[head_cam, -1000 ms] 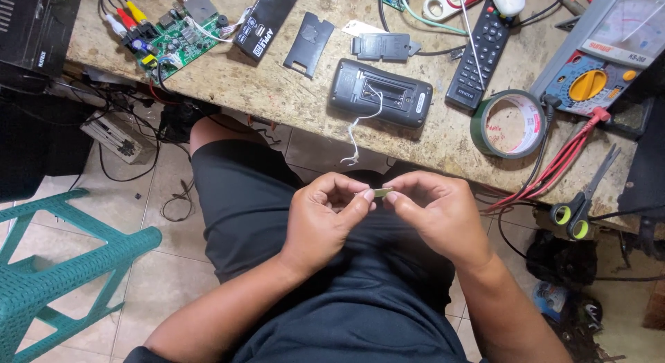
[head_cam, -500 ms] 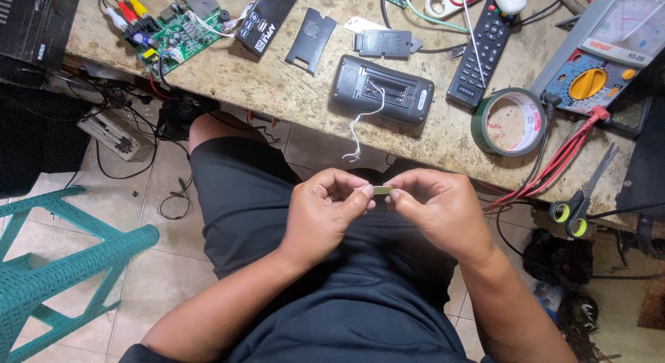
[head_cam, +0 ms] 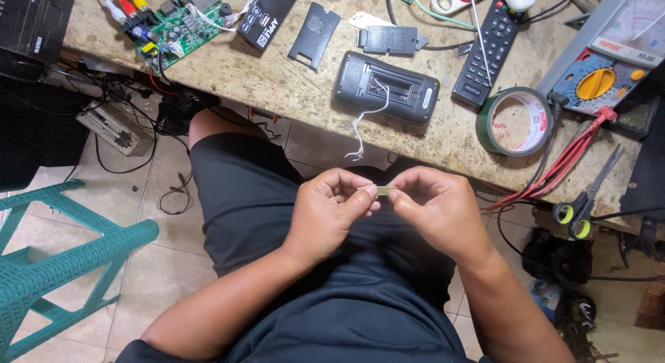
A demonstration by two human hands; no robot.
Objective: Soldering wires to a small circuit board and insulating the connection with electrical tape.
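Since the earlier frames, little has moved: both hands remain over the lap at the same height, and the small piece between them has kept its place; only the view has drifted slightly.

The left hand (head_cam: 331, 209) is closed to a pinch, thumb and forefinger tips pressed on the left end of a small strip (head_cam: 383, 190), pale green-yellow and thin, the other fingers curled in. The right hand (head_cam: 435, 209) is likewise closed to a pinch on the strip's right end. The strip lies level between the two hands, held above the dark shorts, clear of the desk (head_cam: 277, 79). What the strip is made of cannot be told at this size.

Judged from the layout, the work is in mid-course: the black device (head_cam: 386, 86) lies on the desk with its back compartment open, a white wire (head_cam: 360, 131) trailing from it over the desk edge, and its cover (head_cam: 390, 39) set apart just behind. Nothing is yet refitted.

Farther out lie a roll of tape (head_cam: 515, 121), a remote control (head_cam: 485, 51), a circuit board (head_cam: 170, 27), a test meter (head_cam: 603, 65) with red leads, and scissors (head_cam: 585, 200) at the right edge.
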